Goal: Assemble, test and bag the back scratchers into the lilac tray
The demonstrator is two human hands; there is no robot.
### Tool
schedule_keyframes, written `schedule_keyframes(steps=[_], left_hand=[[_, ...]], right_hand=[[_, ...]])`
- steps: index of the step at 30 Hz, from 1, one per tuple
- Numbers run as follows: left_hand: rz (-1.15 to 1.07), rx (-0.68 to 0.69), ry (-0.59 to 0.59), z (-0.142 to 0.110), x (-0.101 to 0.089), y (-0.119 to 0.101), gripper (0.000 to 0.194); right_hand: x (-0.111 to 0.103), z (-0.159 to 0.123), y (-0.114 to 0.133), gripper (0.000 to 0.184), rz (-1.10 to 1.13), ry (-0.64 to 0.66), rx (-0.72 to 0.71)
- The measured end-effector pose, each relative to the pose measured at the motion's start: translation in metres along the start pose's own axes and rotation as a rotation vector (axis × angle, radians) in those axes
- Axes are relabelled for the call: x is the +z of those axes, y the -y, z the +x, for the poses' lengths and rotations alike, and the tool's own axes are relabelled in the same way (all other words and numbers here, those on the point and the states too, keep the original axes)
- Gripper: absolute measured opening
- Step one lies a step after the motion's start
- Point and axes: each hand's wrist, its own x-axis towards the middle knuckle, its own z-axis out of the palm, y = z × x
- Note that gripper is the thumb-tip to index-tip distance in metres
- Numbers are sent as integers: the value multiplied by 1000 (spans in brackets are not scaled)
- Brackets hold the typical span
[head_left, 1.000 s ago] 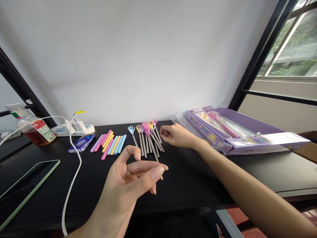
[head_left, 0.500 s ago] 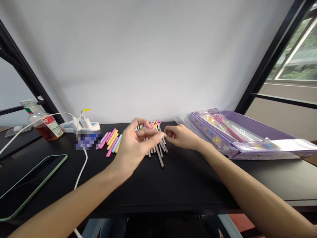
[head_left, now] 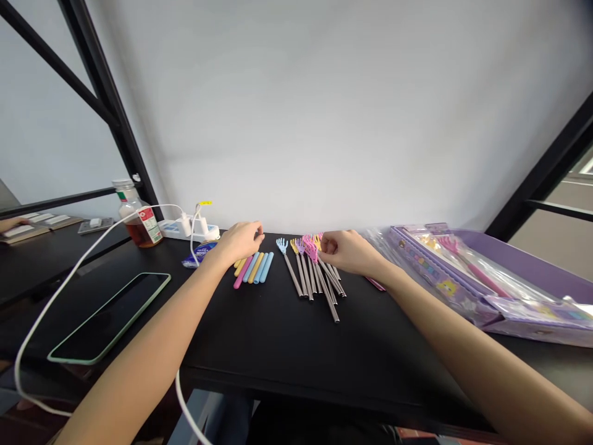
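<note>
My left hand (head_left: 241, 240) reaches over a row of coloured handle sleeves (head_left: 252, 269) in yellow, pink and blue. Its fingers curl downward, and whatever they grip is hidden. To the right lies a group of back scratchers (head_left: 308, 278), with small claw heads in blue, yellow, purple and pink and bare metal rods. My right hand (head_left: 345, 252) is closed beside the pink claw heads, seemingly around a pink-headed back scratcher (head_left: 310, 250). A thin pink-tinted end (head_left: 375, 284) shows below that wrist.
At right stands a purple box (head_left: 463, 296) with plastic wrapping and a packaged pink scratcher. Leftward are a phone (head_left: 111, 318), a white cable, a power strip (head_left: 210, 233), a blue packet (head_left: 204, 250) and a glass bottle (head_left: 139, 222) of brown liquid. Behind is a white wall.
The view has turned left. My left hand has moved away from my right hand, from above the back scratchers to the coloured sleeves. My right hand stays beside the claw heads.
</note>
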Motion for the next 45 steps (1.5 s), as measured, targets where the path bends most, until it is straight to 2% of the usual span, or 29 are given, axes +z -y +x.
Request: schedule_keyframes(steps=[3, 8, 12, 21, 28, 33, 36, 39, 41, 43, 45], left_hand=[[60, -103, 142, 0, -2, 7, 30], [78, -178, 237, -1, 2, 7, 40], [90, -194, 283, -2, 4, 5, 42], [102, -185, 279, 3, 4, 13, 43], [15, -151, 269, 3, 4, 14, 37], [-4, -113, 237, 2, 5, 11, 35], [29, -71, 191, 0, 6, 8, 34], [42, 41, 40, -2, 7, 0, 32], [-32, 142, -52, -4, 8, -11, 35], [-165, 226, -87, -8, 9, -24, 39], [-303, 298, -71, -14, 10, -40, 43]], right_hand=[[7, 12, 18, 1, 23, 89, 1], [24, 24, 47, 7, -87, 226, 36], [29, 26, 61, 13, -148, 271, 69], [39, 32, 74, 20, -181, 223, 120], [44, 36, 85, 34, -184, 295, 172], [35, 40, 78, 17, -147, 329, 206], [24, 41, 66, 19, 1, 310, 219], [10, 34, 52, 39, 389, 256, 273], [0, 26, 41, 49, 648, 203, 309], [-10, 15, 30, 47, 830, 147, 328], [-18, 4, 16, 33, 936, 109, 328]])
